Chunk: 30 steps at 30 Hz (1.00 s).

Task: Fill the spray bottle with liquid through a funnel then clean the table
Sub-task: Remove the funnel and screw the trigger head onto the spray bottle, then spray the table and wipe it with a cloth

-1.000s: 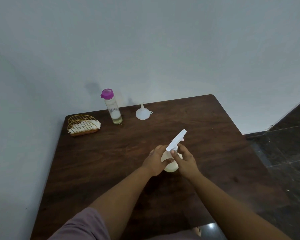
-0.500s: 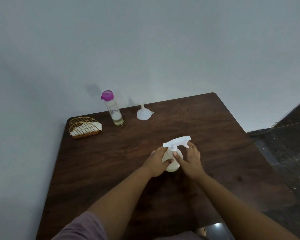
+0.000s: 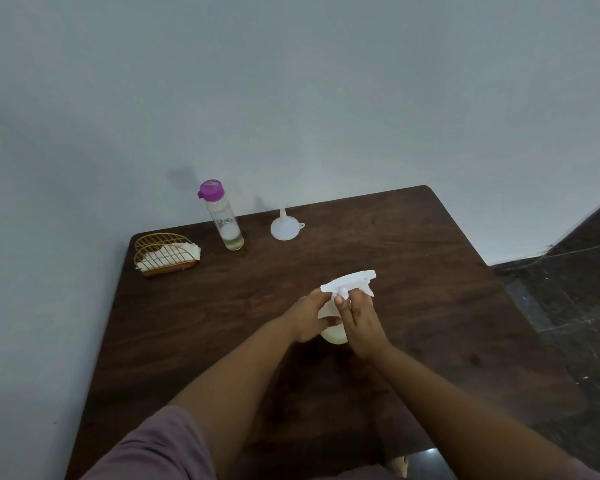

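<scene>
Dark wooden table set against a pale wall. Near its centre stands the white spray bottle, trigger head on top. Left hand grips the bottle's body; right hand curls about the neck just under the head, apparently to unscrew it. At the far edge: a wire holder of white tissues, a purple-capped bottle of pale liquid, and an inverted white funnel, well apart from the hands. Judged stage: opening only; funnelling, pouring, spraying and wiping remain.
</scene>
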### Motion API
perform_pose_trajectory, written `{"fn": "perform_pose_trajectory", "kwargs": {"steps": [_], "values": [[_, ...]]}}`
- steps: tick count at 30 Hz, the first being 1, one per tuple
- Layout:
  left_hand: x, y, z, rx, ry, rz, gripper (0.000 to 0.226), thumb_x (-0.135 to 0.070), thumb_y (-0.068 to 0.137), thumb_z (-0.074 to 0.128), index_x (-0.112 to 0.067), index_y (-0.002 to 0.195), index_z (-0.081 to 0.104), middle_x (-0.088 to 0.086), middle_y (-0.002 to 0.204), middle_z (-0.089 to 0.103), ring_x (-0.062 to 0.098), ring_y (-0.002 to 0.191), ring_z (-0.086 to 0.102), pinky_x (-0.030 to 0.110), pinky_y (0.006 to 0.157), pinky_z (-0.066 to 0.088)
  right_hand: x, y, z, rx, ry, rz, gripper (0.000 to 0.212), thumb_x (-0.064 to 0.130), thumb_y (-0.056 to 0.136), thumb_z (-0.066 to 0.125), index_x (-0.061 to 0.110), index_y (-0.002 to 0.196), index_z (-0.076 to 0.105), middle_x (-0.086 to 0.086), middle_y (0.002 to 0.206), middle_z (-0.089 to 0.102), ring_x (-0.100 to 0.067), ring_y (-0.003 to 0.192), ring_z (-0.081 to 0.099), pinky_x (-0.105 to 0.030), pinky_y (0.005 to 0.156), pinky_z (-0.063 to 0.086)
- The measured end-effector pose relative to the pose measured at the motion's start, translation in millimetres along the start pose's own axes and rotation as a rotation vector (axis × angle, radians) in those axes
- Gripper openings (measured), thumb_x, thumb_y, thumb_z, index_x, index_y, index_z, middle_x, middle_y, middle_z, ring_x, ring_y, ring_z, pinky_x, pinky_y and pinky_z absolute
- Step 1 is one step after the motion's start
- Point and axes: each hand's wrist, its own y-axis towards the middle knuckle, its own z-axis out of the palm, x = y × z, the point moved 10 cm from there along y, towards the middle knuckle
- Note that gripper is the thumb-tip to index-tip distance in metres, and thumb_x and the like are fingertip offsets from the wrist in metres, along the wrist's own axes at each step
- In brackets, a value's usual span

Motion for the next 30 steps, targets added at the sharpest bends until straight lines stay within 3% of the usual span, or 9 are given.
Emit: {"fn": "perform_pose_trajectory", "kwargs": {"steps": [3,5,7,10,16,20,24,27,30], "values": [[2.9,-6.1,2.4,-0.127,0.005,0.016,0.049,-0.036,0.090,0.060,-0.033,0.137,0.047,-0.006,0.141,0.048,0.022,0.128,0.045,0.040,0.110,0.036,-0.7,-7.8,-3.7,-0.102,0.013,0.073,0.048,0.056,0.091,0.037,0.011,0.091,0.053,0.002,0.095,0.052,-0.014,0.095,0.047,-0.039,0.085,0.047],[2.4,-10.1,4.3,-0.175,0.021,0.012,0.048,-0.029,0.092,0.057,-0.030,0.139,0.046,-0.007,0.142,0.045,0.022,0.129,0.043,0.035,0.109,0.033,2.2,-14.0,-3.5,-0.179,0.002,0.126,0.031,0.040,0.096,0.049,0.009,0.088,0.054,0.003,0.093,0.050,-0.017,0.093,0.049,-0.042,0.083,0.047],[0.9,-11.6,4.5,-0.202,0.021,0.016,0.047,-0.035,0.089,0.053,-0.032,0.136,0.046,-0.010,0.141,0.046,0.022,0.128,0.045,0.038,0.107,0.036,4.2,-17.6,-3.0,-0.257,-0.036,0.199,0.023,0.029,0.097,0.051,0.008,0.088,0.054,0.004,0.092,0.050,-0.022,0.093,0.054,-0.044,0.082,0.046],[-0.9,-12.6,2.8,-0.218,-0.013,0.007,0.042,-0.038,0.090,0.050,-0.029,0.130,0.050,-0.011,0.137,0.049,0.023,0.122,0.050,0.045,0.101,0.043,1.1,-17.5,1.2,-0.275,-0.042,0.283,0.026,0.032,0.097,0.049,0.006,0.092,0.053,-0.004,0.098,0.056,-0.027,0.099,0.055,-0.045,0.085,0.044],[-6.6,-12.9,-4.5,-0.175,0.055,0.013,0.046,-0.025,0.093,0.057,-0.025,0.137,0.045,-0.003,0.143,0.043,0.026,0.130,0.044,0.041,0.108,0.037,2.9,-12.3,0.1,-0.130,-0.116,0.161,0.054,0.056,0.089,0.045,0.005,0.105,0.054,-0.006,0.103,0.057,-0.025,0.102,0.052,-0.045,0.088,0.046],[-11.0,-19.0,-1.4,-0.220,0.068,0.026,0.051,-0.022,0.092,0.057,-0.022,0.141,0.042,-0.003,0.142,0.044,0.026,0.126,0.049,0.039,0.106,0.038,-0.2,-9.7,-1.9,-0.168,-0.119,0.195,0.037,0.043,0.094,0.049,0.009,0.105,0.056,-0.007,0.104,0.059,-0.025,0.104,0.051,-0.045,0.087,0.045],[-11.2,-29.3,-0.7,-0.293,0.100,0.013,0.047,-0.029,0.094,0.055,-0.021,0.138,0.045,-0.002,0.136,0.045,0.027,0.120,0.049,0.039,0.098,0.044,-2.4,-19.4,-1.2,-0.166,-0.005,0.197,0.035,0.048,0.090,0.053,0.019,0.106,0.061,0.006,0.105,0.062,-0.019,0.109,0.046,-0.029,0.085,0.039],[-16.6,-36.1,-2.6,-0.345,0.201,0.063,0.056,-0.047,0.090,0.052,-0.018,0.137,0.044,0.001,0.133,0.044,0.024,0.120,0.042,0.035,0.091,0.044,-7.0,-45.0,-13.2,-0.257,-0.053,0.225,0.044,0.046,0.082,0.067,0.017,0.115,0.059,0.007,0.110,0.060,-0.018,0.111,0.047,-0.024,0.086,0.033],[-16.9,-32.1,6.1,-0.301,0.176,0.066,0.076,-0.062,0.082,0.053,-0.017,0.142,0.037,-0.003,0.142,0.040,0.019,0.130,0.033,0.038,0.100,0.042,-0.5,-63.2,-21.8,-0.379,-0.083,0.200,0.077,0.046,0.068,0.080,0.008,0.127,0.048,-0.004,0.127,0.051,-0.019,0.119,0.045,-0.027,0.096,0.033]]}}
